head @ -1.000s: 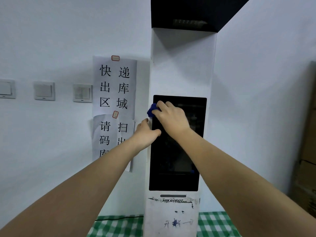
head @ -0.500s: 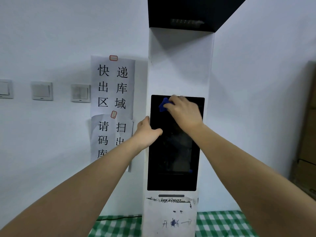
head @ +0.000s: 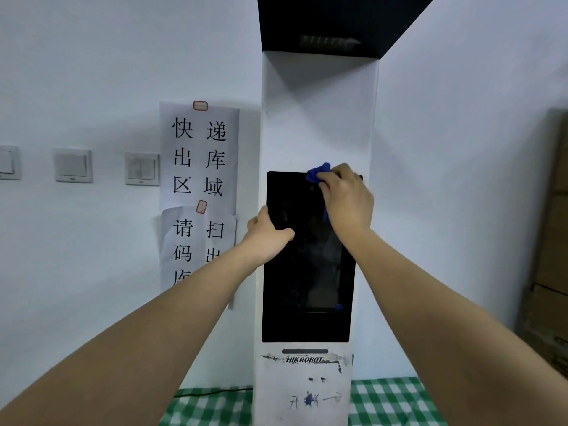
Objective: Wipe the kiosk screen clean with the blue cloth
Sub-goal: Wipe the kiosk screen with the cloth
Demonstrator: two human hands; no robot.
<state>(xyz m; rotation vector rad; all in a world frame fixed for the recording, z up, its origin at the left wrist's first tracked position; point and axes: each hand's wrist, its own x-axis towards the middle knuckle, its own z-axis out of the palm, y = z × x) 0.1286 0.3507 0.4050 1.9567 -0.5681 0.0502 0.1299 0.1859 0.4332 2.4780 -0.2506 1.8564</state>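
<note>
1. The wall (head: 92, 72) fills the frame behind everything, pale and plain.
2. The kiosk (head: 319, 124), a white column with a dark hood on top, stands at centre frame, rising from the bottom edge. "HIKROBOT" is printed below its screen, with scuffs and pen marks lower down.
3. The screen (head: 307, 272) is a tall black panel in the kiosk's middle, dark and smudged.
4. Two paper signs (head: 199, 155) with large black characters are taped to the wall left of the kiosk, one above the other.
5. The counter (head: 393, 404), under a green-and-white check covering, shows along the bottom edge either side of the kiosk.
6. Brown boxes (head: 550, 241) sit at the right edge.
7. Three switches (head: 73, 166) line the wall at middle left.
8. My left hand (head: 266, 238) grips the kiosk's left edge, thumb lying on the screen, fingers wrapped round the side.
9. My right hand (head: 347, 198) is at the screen's upper right corner, fingers bunched and clamped on the cloth.
10. The cloth (head: 316, 173), blue and crumpled, is pressed to the screen's top edge, poking out above and below my right hand.
</note>
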